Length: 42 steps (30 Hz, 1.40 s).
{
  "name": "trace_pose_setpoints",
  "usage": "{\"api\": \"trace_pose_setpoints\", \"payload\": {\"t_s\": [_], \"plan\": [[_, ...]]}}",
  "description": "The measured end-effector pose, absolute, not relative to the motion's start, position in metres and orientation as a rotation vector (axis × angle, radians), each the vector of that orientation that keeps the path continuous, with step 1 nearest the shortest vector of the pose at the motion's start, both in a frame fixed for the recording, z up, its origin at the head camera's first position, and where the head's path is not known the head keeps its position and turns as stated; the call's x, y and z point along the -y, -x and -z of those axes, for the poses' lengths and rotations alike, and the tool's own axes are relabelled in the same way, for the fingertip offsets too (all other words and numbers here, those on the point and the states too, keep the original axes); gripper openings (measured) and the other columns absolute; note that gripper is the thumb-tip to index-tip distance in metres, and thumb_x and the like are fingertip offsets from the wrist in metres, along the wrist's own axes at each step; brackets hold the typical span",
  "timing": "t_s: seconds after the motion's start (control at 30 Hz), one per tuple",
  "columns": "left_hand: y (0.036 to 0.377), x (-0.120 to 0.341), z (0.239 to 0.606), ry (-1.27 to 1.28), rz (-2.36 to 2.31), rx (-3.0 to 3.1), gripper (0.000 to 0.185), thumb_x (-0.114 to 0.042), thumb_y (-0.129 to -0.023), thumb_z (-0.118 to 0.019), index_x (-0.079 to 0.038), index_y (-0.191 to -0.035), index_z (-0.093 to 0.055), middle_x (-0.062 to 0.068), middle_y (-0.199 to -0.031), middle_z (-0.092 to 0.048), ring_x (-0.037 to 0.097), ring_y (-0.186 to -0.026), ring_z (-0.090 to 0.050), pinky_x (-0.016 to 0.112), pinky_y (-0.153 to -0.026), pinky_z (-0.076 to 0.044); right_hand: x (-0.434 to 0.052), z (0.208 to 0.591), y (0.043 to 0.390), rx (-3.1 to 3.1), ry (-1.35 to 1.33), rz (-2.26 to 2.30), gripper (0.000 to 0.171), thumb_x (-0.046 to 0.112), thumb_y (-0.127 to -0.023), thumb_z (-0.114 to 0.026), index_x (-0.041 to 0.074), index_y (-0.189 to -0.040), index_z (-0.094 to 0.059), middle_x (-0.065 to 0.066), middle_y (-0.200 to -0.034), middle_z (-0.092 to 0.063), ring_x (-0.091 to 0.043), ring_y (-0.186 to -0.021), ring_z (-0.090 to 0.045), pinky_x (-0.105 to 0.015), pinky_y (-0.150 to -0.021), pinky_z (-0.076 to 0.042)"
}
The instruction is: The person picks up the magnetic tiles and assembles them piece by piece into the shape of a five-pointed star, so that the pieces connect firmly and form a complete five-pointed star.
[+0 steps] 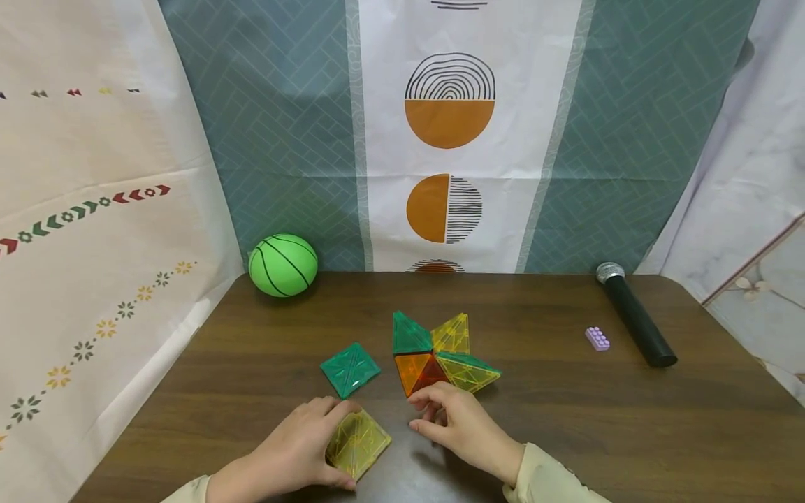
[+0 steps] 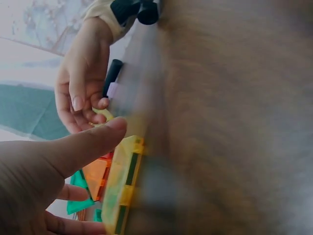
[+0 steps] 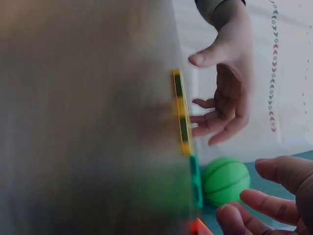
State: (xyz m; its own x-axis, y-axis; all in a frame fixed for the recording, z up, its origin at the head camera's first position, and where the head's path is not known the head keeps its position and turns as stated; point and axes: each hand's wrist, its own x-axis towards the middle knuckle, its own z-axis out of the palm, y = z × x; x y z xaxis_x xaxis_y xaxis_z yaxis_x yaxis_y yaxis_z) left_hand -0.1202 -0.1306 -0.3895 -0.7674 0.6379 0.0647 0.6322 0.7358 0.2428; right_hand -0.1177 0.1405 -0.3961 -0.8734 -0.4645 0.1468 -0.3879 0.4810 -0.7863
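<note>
A yellow square magnetic tile (image 1: 358,444) lies on the table, its edge magnets showing in the left wrist view. Around its left side is my left hand (image 1: 302,440), thumb and fingers spread apart; the right wrist view shows the fingertips right at the tile (image 3: 181,112). My right hand (image 1: 462,426) hovers just in front of a star-like group of triangular tiles, its fingers loosely bent and nothing between them. That group has a green triangle (image 1: 410,335), a yellow one (image 1: 454,335), an orange one (image 1: 411,369), a red one (image 1: 430,375) and a yellow-green one (image 1: 468,374).
Left of the group lies a green square tile (image 1: 350,370). A green ball (image 1: 283,265) sits at the back left corner of the wooden table (image 1: 534,426). Toward the right are a small purple building brick (image 1: 597,339) and a black microphone (image 1: 638,318). Patterned cloth (image 1: 283,140) hangs behind.
</note>
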Motion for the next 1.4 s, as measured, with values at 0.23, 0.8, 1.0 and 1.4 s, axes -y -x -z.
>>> {"api": "trace_pose_setpoints", "payload": {"t_s": [0.23, 0.8, 1.0, 1.4], "plan": [[0.114, 0.131, 0.398, -1.046, -0.367, -2.984, 0.085, -0.071, -0.063, -0.073, -0.015, -0.125, -0.054, -0.004, -0.107, -0.061, 0.014, -0.095, -0.057, 0.041, -0.082, -0.052, -0.128, 0.404, 0.119, -2.604, 0.767, 1.313, 0.028, 0.025, -0.089, -0.069, 0.008, -0.110, -0.066, -0.004, -0.103, -0.066, 0.000, -0.080, -0.057, -0.017, -0.065, -0.050], [0.111, 0.135, 0.406, -1.153, -0.454, -2.984, 0.072, -0.057, -0.069, -0.079, -0.016, -0.124, -0.056, -0.004, -0.115, -0.059, 0.015, -0.104, -0.056, 0.045, -0.089, -0.049, -0.112, 0.410, 0.119, -2.481, 0.771, 1.290, 0.023, 0.024, -0.088, -0.070, 0.011, -0.107, -0.069, -0.001, -0.092, -0.067, 0.006, -0.071, -0.052, -0.015, -0.058, -0.045], [0.112, 0.134, 0.410, -1.158, -0.523, -2.991, 0.072, -0.055, -0.067, -0.081, -0.017, -0.124, -0.056, -0.004, -0.118, -0.059, 0.015, -0.107, -0.056, 0.045, -0.090, -0.048, -0.112, 0.412, 0.119, -2.420, 0.724, 1.369, 0.023, 0.019, -0.088, -0.070, 0.007, -0.107, -0.070, -0.005, -0.095, -0.069, 0.004, -0.075, -0.055, -0.016, -0.061, -0.047], [0.112, 0.133, 0.415, -1.127, -0.597, -2.977, 0.080, -0.053, -0.065, -0.082, -0.020, -0.131, -0.052, -0.006, -0.123, -0.059, 0.014, -0.109, -0.053, 0.043, -0.090, -0.046, -0.114, 0.412, 0.120, -2.289, 0.658, 1.496, 0.029, 0.017, -0.090, -0.066, 0.001, -0.115, -0.069, -0.013, -0.103, -0.070, 0.002, -0.079, -0.059, -0.017, -0.065, -0.049]]}}
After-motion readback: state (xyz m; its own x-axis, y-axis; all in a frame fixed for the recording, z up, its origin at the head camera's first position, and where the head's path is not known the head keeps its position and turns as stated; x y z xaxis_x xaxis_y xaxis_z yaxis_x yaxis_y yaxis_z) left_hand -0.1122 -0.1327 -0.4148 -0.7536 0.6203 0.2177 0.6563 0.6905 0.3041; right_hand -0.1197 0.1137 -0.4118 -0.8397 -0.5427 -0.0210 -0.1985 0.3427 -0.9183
